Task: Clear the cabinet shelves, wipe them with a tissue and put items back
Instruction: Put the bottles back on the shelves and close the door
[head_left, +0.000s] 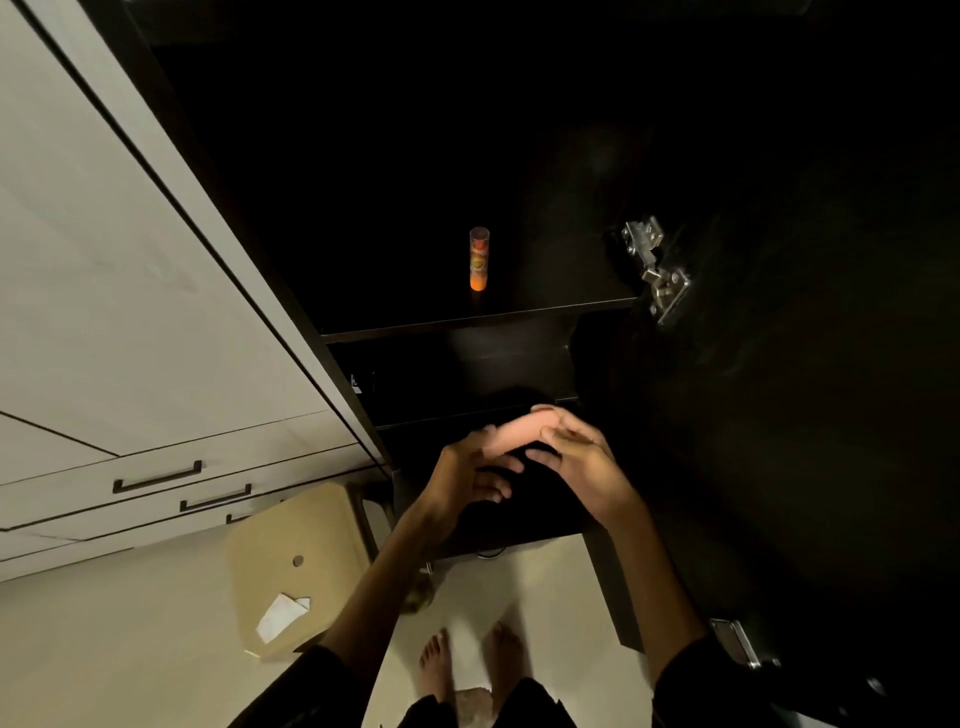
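Observation:
The dark cabinet stands open in front of me, its shelf edge (478, 319) running across the middle. A tall orange can (478, 258) stands alone and upright on that shelf. Lower down, in front of a lower shelf, my left hand (470, 475) and my right hand (576, 462) are together on a pale pinkish rounded object (511, 434), blurred. Below it is something dark that I cannot make out. A white folded tissue (280, 616) lies on a beige stool (291, 525) at my left.
White drawers with dark handles (156, 478) fill the left side. The cabinet's open dark door (779, 389) with metal hinges (657, 267) stands at the right. My bare feet (470, 660) are on a pale floor beside a small object (418, 597).

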